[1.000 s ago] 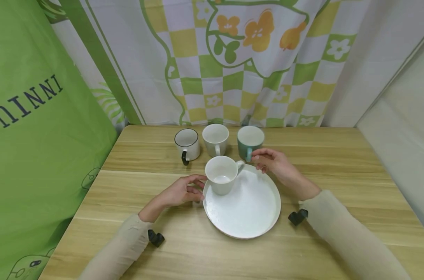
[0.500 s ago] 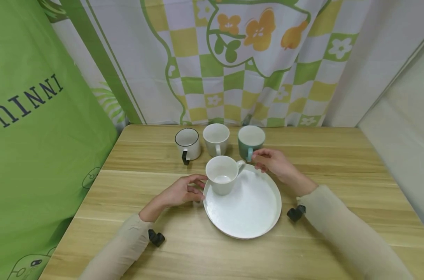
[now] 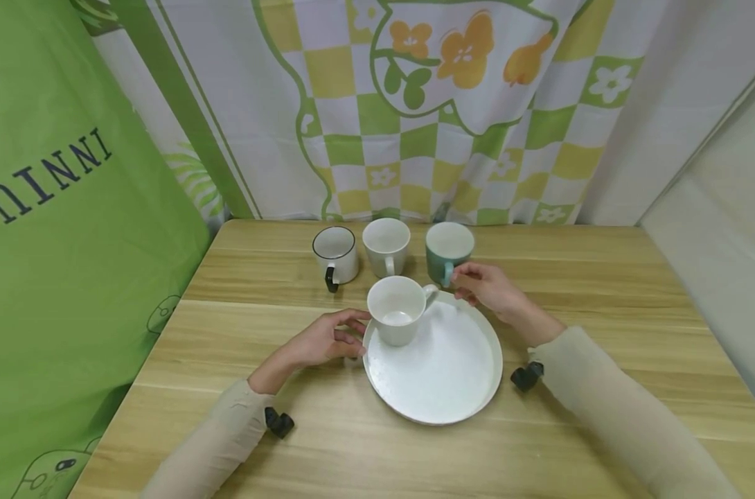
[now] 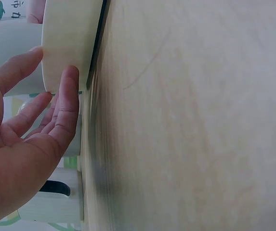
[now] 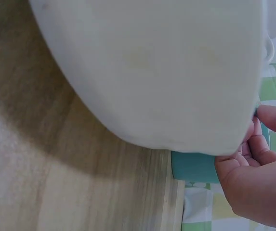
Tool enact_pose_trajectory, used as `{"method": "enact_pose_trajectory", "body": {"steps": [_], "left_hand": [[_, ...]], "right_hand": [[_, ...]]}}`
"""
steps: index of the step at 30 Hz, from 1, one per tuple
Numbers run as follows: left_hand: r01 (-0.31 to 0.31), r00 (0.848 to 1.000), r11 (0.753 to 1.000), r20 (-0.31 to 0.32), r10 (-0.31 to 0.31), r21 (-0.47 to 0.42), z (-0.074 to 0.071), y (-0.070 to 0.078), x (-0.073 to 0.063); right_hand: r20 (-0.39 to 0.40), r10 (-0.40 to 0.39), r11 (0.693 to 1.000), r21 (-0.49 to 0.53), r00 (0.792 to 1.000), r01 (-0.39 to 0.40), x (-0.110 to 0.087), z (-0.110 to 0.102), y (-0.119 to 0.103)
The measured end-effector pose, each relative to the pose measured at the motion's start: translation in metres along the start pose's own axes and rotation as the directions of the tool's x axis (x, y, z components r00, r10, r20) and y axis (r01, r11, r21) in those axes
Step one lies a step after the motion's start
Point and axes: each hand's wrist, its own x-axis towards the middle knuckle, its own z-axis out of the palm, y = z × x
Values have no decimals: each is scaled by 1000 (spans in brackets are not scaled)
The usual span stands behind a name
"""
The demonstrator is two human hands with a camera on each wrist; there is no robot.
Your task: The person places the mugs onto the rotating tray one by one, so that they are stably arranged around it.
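Note:
A round white tray (image 3: 442, 381) lies on the wooden table, with a white cup (image 3: 397, 326) standing upright at its far-left side. My left hand (image 3: 327, 339) is at the tray's left edge, its loosely bent fingers touching the outer wall (image 4: 68, 43) in the left wrist view. Behind the tray a teal mug (image 3: 438, 260) stands upright on the table. My right hand (image 3: 486, 291) pinches this mug's handle with thumb and fingers. In the right wrist view the tray's wall (image 5: 152, 72) hides part of the teal mug (image 5: 193, 166).
A white mug with black rim and handle (image 3: 336, 260) and a plain white cup (image 3: 385, 251) stand in a row left of the teal mug. A checked curtain (image 3: 421, 145) hangs behind the table. Green cloth (image 3: 72, 277) covers the left side.
The hands, cups and tray keep their places relative to each other. Only the head view has shifted slightly.

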Motion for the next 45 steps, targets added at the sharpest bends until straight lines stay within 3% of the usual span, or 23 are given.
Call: {"method": "enact_pose_trajectory", "body": {"steps": [13,26,45], "left_hand": [[10,1000,1000,0,-10,-23,-1,-1,1],[18,1000,1000,-9,-19,-24,0,-2,1],[-12,1000,999,6,13,-31,0,-3,-1]], "right_hand": [[-19,-23,997,78,1000,24,-7,-16,7],[-13,15,1000,23,1000,-14,-4,-18,4],[-47,51,998,45,998,-49,-1,-20,2]]}}
